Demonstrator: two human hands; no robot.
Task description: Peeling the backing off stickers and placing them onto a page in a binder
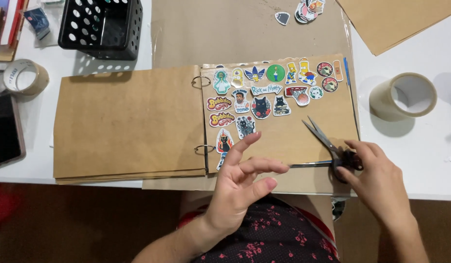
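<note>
Plainly, the right hand (376, 178) gripping open scissors (327, 141) could nick stickers (260, 107); the spread left hand (242, 182) hovers empty.

1. A white table (420, 156) carried everything.
2. A brown ring-bound album (138, 122) lay open at its middle, over a sheet of brown paper (235, 29).
3. Two tape rolls rested on it: one (403, 96) at the right, another (22, 77) at the left.
4. A black perforated basket (101, 24) stood at the far left.
5. A dark phone (5, 129) lay at the left edge.
6. Loose stickers (308, 9) sat at the far side.
7. Another brown sheet (395, 19) covered the far right corner.
</note>
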